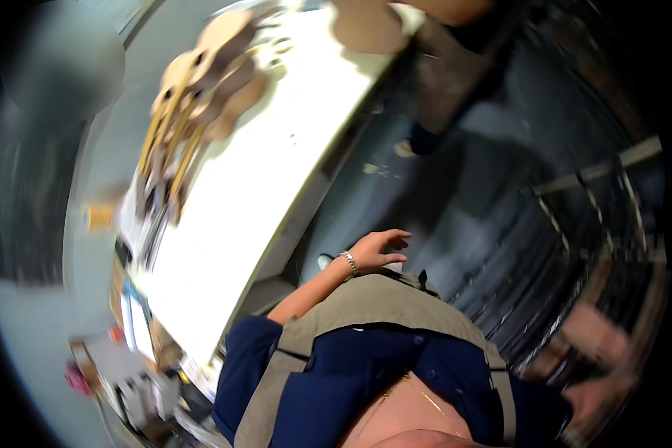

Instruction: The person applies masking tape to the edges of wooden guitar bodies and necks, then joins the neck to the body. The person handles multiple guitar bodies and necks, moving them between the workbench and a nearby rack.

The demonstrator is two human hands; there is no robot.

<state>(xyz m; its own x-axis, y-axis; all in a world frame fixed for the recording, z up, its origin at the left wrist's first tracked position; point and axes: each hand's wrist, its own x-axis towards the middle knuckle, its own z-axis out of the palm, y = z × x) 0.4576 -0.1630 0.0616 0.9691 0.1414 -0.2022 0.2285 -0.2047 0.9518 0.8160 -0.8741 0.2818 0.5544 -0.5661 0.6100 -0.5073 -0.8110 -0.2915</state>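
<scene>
My left hand (pixel 381 250) hangs in front of my apron (pixel 392 302), beside the long white workbench. It holds nothing; its fingers are apart and slightly curled, and a bracelet (pixel 349 263) circles the wrist. At the lower right edge my right forearm (pixel 601 399) reaches outward, smeared by motion. The fingers of that hand cannot be made out, nor whether it holds the blurred pinkish-brown object (pixel 596 334) near it.
Several unfinished wooden guitars (pixel 228 37) lie on the white workbench (pixel 224 216) to my left. Another guitar body (pixel 366 26) is at its far end, near another person (pixel 452 75). A rack (pixel 597 175) stands on the right. Boxes and clutter (pixel 138 396) fill the lower left.
</scene>
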